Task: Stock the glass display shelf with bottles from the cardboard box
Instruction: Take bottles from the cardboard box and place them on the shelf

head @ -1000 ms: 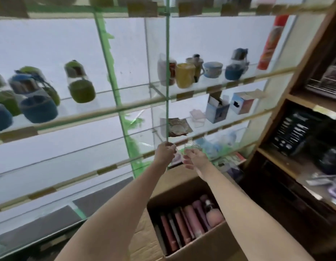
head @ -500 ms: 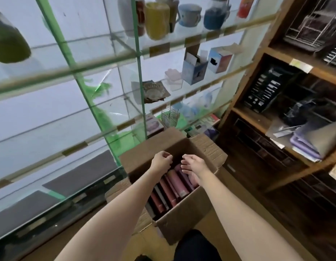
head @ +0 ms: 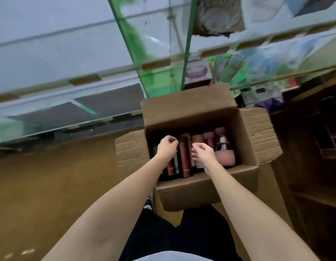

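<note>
Both forearms reach forward and down into the open cardboard box [head: 189,110], bare to the elbow. Left hand [head: 166,147] sits over the left part of the box interior, knuckles up, fingers loosely curled, thumb and fingertips near each other; nothing visibly gripped, reads as relaxed and narrow. Right hand [head: 203,153] sits just right of centre, fingers also loosely curled and pointing down toward the bottles, holding nothing that shows. Between the two hands stands a dark red-brown bottle [head: 185,159], lying lengthwise in the box, neither hand clearly touching it. Right of it in the box: a tan-capped bottle [head: 197,138], a mauve-capped bottle [head: 209,137], then a pink pump bottle [head: 224,153] with a clear shoulder at the right end. A smaller dark red bottle [head: 171,167] peeks out below the left wrist. Box flaps are folded outward on all sides; the box sits on the brown floor [head: 50,185]. The glass display shelf [head: 88,80] is beyond and to the left of the box, with green-edged glass dividers and tan tape patches on the front rail. Labels on the bottles are motion-blurred, no writing readable. A purple round-printed carton [head: 198,72] shows behind the box on the low shelf.
</note>
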